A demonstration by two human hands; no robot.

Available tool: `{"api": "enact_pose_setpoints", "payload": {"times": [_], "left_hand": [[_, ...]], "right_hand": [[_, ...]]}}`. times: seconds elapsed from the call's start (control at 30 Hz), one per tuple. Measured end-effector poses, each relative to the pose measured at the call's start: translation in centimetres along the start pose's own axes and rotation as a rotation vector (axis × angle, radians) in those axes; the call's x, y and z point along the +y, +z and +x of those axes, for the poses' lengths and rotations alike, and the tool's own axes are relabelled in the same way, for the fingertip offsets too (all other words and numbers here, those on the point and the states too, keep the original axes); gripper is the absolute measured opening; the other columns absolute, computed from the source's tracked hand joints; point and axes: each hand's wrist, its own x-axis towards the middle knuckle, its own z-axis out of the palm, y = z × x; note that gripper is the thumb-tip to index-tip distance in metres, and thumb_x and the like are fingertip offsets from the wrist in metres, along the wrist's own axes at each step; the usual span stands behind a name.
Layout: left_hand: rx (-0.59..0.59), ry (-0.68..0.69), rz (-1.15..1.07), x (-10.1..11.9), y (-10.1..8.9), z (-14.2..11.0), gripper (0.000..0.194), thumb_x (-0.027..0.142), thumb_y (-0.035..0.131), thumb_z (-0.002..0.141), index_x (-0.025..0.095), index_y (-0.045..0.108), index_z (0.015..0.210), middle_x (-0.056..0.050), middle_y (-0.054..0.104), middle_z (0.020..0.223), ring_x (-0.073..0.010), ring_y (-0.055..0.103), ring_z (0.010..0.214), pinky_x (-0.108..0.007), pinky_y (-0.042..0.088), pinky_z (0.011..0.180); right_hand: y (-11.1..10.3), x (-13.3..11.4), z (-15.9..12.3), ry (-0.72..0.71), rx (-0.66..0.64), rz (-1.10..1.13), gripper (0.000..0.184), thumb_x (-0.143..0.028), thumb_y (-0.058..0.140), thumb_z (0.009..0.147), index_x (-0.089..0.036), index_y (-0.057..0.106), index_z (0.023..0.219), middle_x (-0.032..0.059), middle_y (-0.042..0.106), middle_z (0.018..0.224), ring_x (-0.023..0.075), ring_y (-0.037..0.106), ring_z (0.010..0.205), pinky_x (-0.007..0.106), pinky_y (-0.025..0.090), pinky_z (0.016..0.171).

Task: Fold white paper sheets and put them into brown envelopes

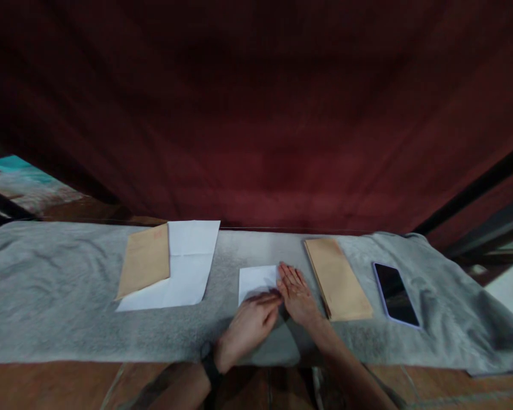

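Note:
A folded white sheet of paper lies on the grey cloth, between my two hands. My left hand, with a dark watch at its wrist, rests over the paper's lower part, its fingers stretched toward the right edge and hiding that corner. Flat along the paper's right edge lies my right hand, fingers extended. The fingertips of my left hand meet the side of my right hand. Just right of my right hand is a stack of brown envelopes.
To the left, a single brown envelope overlaps a larger creased white sheet. A phone with a lilac edge lies at the right. The grey cloth covers the long surface, and a dark red panel rises behind it.

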Motion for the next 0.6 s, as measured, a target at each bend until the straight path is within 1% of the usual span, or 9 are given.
{"api": "enact_pose_setpoints", "payload": {"times": [0.07, 0.1, 0.13, 0.2, 0.3, 0.4, 0.5, 0.57, 0.6], "left_hand": [[0.146, -0.159, 0.074, -1.1, -0.1, 0.8, 0.042, 0.024, 0.033, 0.103, 0.02, 0.059, 0.137, -0.009, 0.063, 0.141, -0.0191, 0.058, 0.13, -0.038, 0.045, 0.112], [0.186, -0.207, 0.131, -1.6, 0.1, 1.1, 0.045, 0.025, 0.033, 0.103, 0.017, 0.053, 0.143, -0.011, 0.056, 0.148, -0.0209, 0.052, 0.137, -0.041, 0.042, 0.116], [0.194, -0.226, 0.195, -2.2, 0.4, 1.3, 0.048, 0.026, 0.034, 0.103, 0.015, 0.047, 0.148, -0.013, 0.049, 0.154, -0.0229, 0.044, 0.143, -0.044, 0.037, 0.119], [0.151, -0.236, 0.306, -3.2, 1.3, 1.4, 0.053, 0.027, 0.035, 0.102, 0.012, 0.038, 0.153, -0.014, 0.038, 0.161, -0.0257, 0.032, 0.15, -0.049, 0.031, 0.122], [0.103, -0.245, 0.391, -4.3, 2.5, 0.9, 0.057, 0.034, 0.034, 0.103, 0.011, 0.032, 0.156, -0.014, 0.031, 0.163, -0.0251, 0.024, 0.153, -0.049, 0.026, 0.124], [0.114, -0.267, 0.395, -4.8, 2.7, 0.1, 0.062, 0.044, 0.032, 0.105, 0.01, 0.029, 0.157, -0.015, 0.031, 0.163, -0.0236, 0.023, 0.153, -0.047, 0.027, 0.124], [0.148, -0.312, 0.381, -5.1, 1.9, -0.7, 0.065, 0.049, 0.032, 0.104, 0.011, 0.03, 0.157, -0.016, 0.035, 0.161, -0.0262, 0.028, 0.152, -0.05, 0.03, 0.122], [0.159, -0.337, 0.371, -5.5, 1.2, -1.1, 0.064, 0.048, 0.033, 0.104, 0.012, 0.034, 0.156, -0.017, 0.038, 0.159, -0.0286, 0.032, 0.15, -0.053, 0.03, 0.121], [0.16, -0.346, 0.363, -5.7, 0.7, -1.2, 0.061, 0.046, 0.035, 0.104, 0.013, 0.039, 0.154, -0.016, 0.042, 0.157, -0.0292, 0.034, 0.149, -0.054, 0.029, 0.121]], "right_hand": [[0.1, -0.5, 0.0, -0.015, 0.006, 0.005, 0.054, -0.033, 0.02, 0.109, -0.009, 0.04, 0.153, 0.0122, 0.042, 0.157, 0.0225, 0.033, 0.149, 0.048, 0.027, 0.124], [0.2, -0.7, 0.0, -0.029, 0.004, 0.01, 0.054, -0.033, 0.022, 0.109, -0.011, 0.039, 0.154, 0.0117, 0.041, 0.158, 0.0223, 0.032, 0.15, 0.048, 0.028, 0.123], [0.4, -1.0, 0.0, -0.05, -0.001, 0.013, 0.053, -0.034, 0.023, 0.108, -0.012, 0.038, 0.154, 0.0113, 0.04, 0.159, 0.0222, 0.033, 0.149, 0.048, 0.029, 0.123], [1.0, -1.3, -0.3, -0.11, -0.008, 0.012, 0.052, -0.032, 0.026, 0.108, -0.013, 0.038, 0.154, 0.0117, 0.041, 0.159, 0.0222, 0.034, 0.149, 0.049, 0.031, 0.122], [2.0, -1.1, -1.1, -0.198, 0.04, -0.006, 0.051, -0.026, 0.033, 0.105, -0.014, 0.038, 0.155, 0.0132, 0.038, 0.16, 0.0246, 0.034, 0.149, 0.052, 0.032, 0.121], [2.7, -0.3, -2.0, -0.232, 0.095, -0.011, 0.053, -0.022, 0.039, 0.102, -0.016, 0.039, 0.154, 0.0138, 0.038, 0.16, 0.0282, 0.037, 0.147, 0.056, 0.035, 0.118], [3.1, 0.6, -2.6, -0.208, 0.138, -0.026, 0.051, -0.021, 0.041, 0.101, -0.018, 0.044, 0.151, 0.0143, 0.041, 0.158, 0.0302, 0.04, 0.145, 0.058, 0.037, 0.116], [3.3, 1.1, -2.8, -0.222, 0.155, -0.029, 0.049, -0.022, 0.041, 0.1, -0.019, 0.047, 0.149, 0.014, 0.043, 0.157, 0.0305, 0.041, 0.144, 0.059, 0.038, 0.115], [3.4, 1.4, -2.9, -0.239, 0.157, -0.03, 0.049, -0.023, 0.041, 0.1, -0.02, 0.048, 0.148, 0.0138, 0.043, 0.157, 0.0304, 0.042, 0.144, 0.059, 0.038, 0.115]]}}
